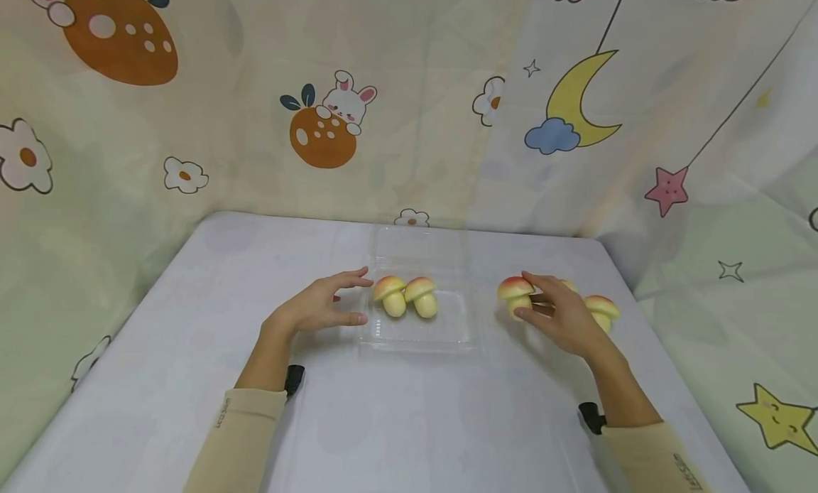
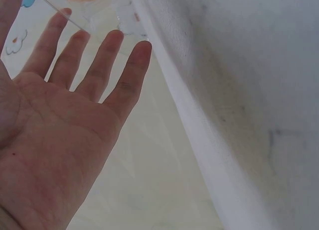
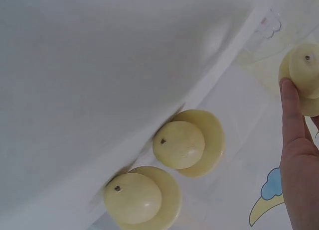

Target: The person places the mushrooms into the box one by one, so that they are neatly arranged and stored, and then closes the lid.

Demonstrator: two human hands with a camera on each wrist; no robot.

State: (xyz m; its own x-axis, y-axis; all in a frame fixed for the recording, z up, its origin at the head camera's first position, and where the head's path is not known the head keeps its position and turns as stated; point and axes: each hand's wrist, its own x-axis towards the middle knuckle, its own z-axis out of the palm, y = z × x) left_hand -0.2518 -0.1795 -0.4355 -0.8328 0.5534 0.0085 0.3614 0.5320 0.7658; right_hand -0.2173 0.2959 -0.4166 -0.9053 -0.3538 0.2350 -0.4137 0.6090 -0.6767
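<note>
My right hand (image 1: 565,321) pinches a toy mushroom (image 1: 515,288) with a red-and-yellow cap and a pale stem, right of a clear plastic box. In the right wrist view, fingertips meet the side of this held mushroom (image 3: 303,68). Two similar mushrooms (image 1: 390,294) lean side by side in the clear box (image 1: 424,346), whose lid (image 1: 418,243) lies open at the back. Beside the box's left edge is my left hand (image 1: 313,305), fingers and thumb spread, holding nothing. The left wrist view shows its bare palm (image 2: 60,135).
Two more mushrooms (image 3: 182,145) stand at the right, near my right wrist; in the head view the hand partly covers one, while the other mushroom (image 1: 602,310) shows beside it. A white-covered table (image 1: 409,422) lies below, with printed cloth (image 1: 409,123) hanging behind it.
</note>
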